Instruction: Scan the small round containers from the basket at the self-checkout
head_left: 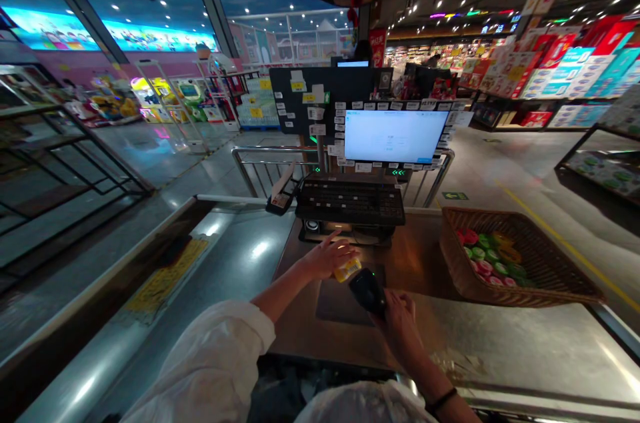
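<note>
My left hand (331, 256) has its fingers around the top of a small yellow package (347, 270); its exact kind is too blurred to tell. In my right hand (399, 316) is a black barcode scanner (367, 291), its head angled toward the package and a small green light lit on it. Package and scanner head are close together above a dark mat (333, 303) on the counter. Just beyond my left hand sits a black keyboard (350, 202) on a raised stand.
A wicker basket (465, 276) with several round green, red and yellow items stands right. Behind the keyboard is a lit monitor (395, 135) edged with labels. A yellow cloth (170, 276) lies on the left metal surface. Metal railings (250, 170) stand beyond the counter.
</note>
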### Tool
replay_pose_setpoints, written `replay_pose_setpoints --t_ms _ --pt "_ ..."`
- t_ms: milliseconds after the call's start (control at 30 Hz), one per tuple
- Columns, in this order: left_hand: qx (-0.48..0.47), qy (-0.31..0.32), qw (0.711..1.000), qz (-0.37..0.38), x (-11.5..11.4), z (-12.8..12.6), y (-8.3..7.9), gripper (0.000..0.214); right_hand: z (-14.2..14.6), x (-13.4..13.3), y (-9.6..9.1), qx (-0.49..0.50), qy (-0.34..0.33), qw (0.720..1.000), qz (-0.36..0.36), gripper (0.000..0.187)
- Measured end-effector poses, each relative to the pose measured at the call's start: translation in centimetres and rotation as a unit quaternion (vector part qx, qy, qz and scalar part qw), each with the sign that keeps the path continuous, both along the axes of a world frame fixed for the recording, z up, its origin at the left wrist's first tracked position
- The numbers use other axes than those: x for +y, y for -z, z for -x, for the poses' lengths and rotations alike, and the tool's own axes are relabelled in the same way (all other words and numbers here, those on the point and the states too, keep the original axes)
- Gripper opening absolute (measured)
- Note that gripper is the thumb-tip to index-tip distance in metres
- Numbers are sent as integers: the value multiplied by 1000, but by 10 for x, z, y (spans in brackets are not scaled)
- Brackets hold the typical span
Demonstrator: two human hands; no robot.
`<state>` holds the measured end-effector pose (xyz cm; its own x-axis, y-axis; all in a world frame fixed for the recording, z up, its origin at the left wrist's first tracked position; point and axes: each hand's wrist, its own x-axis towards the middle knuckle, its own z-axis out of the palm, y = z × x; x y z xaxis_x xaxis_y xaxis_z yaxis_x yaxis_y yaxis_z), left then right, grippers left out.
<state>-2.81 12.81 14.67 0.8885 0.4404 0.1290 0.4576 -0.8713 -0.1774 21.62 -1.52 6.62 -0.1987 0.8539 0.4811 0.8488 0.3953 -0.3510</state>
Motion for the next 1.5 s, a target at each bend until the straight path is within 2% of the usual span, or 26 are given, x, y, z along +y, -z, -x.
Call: replay_pose_setpoints --t_ms 200,500,733,1100,1300,1500 --pt "7 -4 1000 0 -1 2 -3 77 2 -1 -4 8 1 1000 16 27" --pt "6 -10 1000 -10 1 7 3 79 7 -5 2 10 2 1000 -13 29" --pt "-14 4 1000 -1 -2 6 3 79 5 -4 3 13 17 1000 13 29" --pt "-20 15 1000 -8 -6 1 -2 78 6 1 8 5 21 999 -30 29" --pt "-20 15 1000 -4 -4 2 -1 76 9 1 4 6 26 1000 14 24" --pt "-15 16 1000 -3 -1 5 2 80 13 1 1 19 25 999 6 27"
